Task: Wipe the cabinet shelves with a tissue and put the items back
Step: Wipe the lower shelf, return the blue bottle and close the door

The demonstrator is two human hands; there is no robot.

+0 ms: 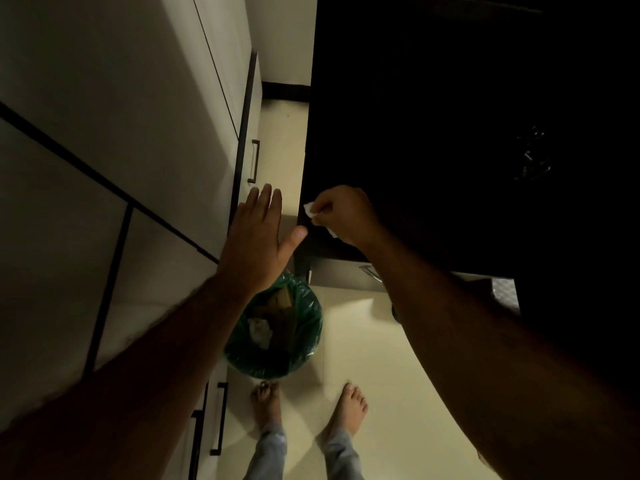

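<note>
Both forearms enter from the lower corners and converge toward centre frame, as I read the head view. My left hand (256, 237) is raised flat, fingers straight and together, thumb spread toward 3 o'clock, its fingertips beside the edge of the pale cabinet (114, 133); I cannot tell whether they touch it. At 3 o'clock from it, well apart, my right hand (341, 216) is curled and pinches a small white tissue (310, 210) against the dark surface's (450, 133) near edge. At 6 o'clock, below both hands, a green-lined bin (277, 327) stands on the cream floor (374, 341), just beside the cabinet base. Bare feet (349, 407) stand lower still. Open floor runs between cabinet and dark surface toward 12 o'clock.
</note>
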